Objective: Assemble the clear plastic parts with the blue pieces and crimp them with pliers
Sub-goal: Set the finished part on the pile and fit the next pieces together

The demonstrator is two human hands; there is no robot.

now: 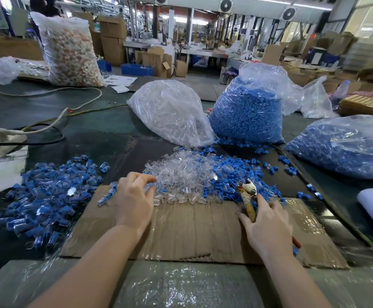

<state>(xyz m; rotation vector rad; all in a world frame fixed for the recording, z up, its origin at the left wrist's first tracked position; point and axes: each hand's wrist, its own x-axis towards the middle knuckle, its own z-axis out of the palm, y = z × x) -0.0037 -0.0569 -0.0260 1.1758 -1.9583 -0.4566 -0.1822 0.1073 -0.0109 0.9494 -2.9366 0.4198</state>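
Here, head view, the only one: left hand (134,201) reaches into the near edge of the clear parts (181,174), thumb and fingers curled toward a pinch; whether a part is already between them cannot be told. Right hand (267,230) grips the pliers (249,196) by the handles on the cardboard (192,230); their long axis runs near-to-far, nose pointing away and slightly left, toward the loose blue pieces (230,174); jaws appear slightly apart, nothing seen between them. Clear heap lies centre, just beyond the cardboard's far edge, blue pieces touching it on the right; the assembled pile (45,196) sits well to the left. Bag of clear parts (172,112) and bag of blue pieces (247,112) stand behind.

Judgement: step in hand is picking one clear part. To do well: take a single part, not a cluster; orient its open end toward the blue piece before seating; keep pliers ready, nose forward.
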